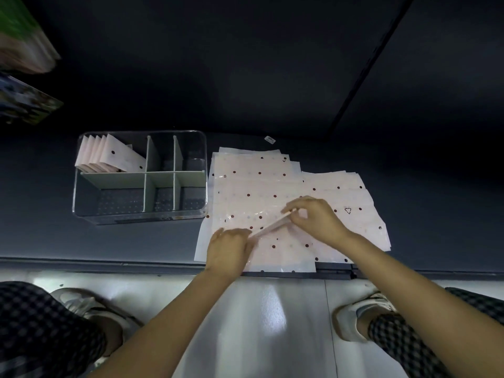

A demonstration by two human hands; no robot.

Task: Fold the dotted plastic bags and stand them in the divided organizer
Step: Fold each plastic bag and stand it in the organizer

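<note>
Head camera, looking down from above: a person sits at a dark grey tabletop, both bare forearms reaching forward. The left hand and the right hand each pinch one end of a narrow folded strip of pale pink, dotted plastic bag, held between them on a slant just above a loose spread of flat pale pink plastic bags with dark red dots. Both hands have fingers curled and closed on the strip, the left at its near, lower end, the right at its far, upper end. To the left of the spread, close beside it, stands a clear plastic organizer with pale green dividers that split it into six compartments. Its far-left compartment holds a row of folded pink bags standing on edge, leaning to one side; the other five compartments look empty. A small white tag lies on the table beyond the spread. Checked trouser legs and pale shoes show at the bottom. The risk from here appears to be the slippery film springing open if either pinch loosens, or the strip dragging the flat bags beneath out of line. A bag set down loosely could also slump against the leaning row.
</note>
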